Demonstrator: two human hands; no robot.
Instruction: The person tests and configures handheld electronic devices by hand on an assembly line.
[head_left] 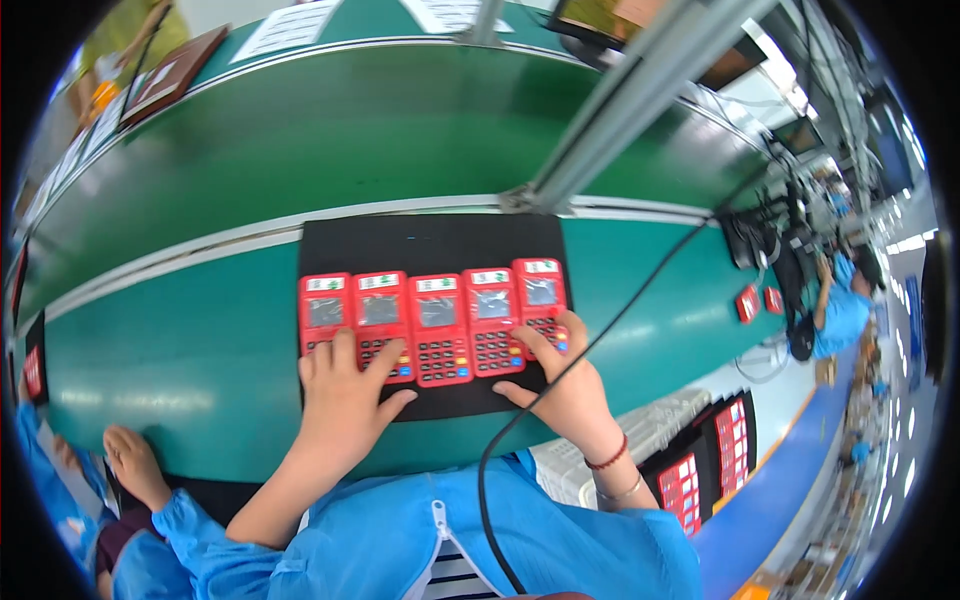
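Note:
Several red handheld card terminals with keypads and film-covered screens stand side by side on a black mat [430,237]. My left hand [340,400] lies over the lower ends of the two leftmost ones, a red terminal [325,300] and its neighbour [380,300]. Its fingers are spread across the keypads, thumb out to the side. On the right, my right hand [572,395] touches the keypad of the rightmost terminal [540,285], which sits slightly higher than the others. Its fingers are apart, with the thumb on the mat below the terminal beside it [492,310]. The middle terminal [437,330] is untouched.
A black cable [640,292] crosses in front of my right hand. A metal post [620,110] rises behind the mat. Black trays of red terminals [735,450] stand low at the right, near a pale crate [650,430]. A co-worker's hand [135,465] rests at the left table edge.

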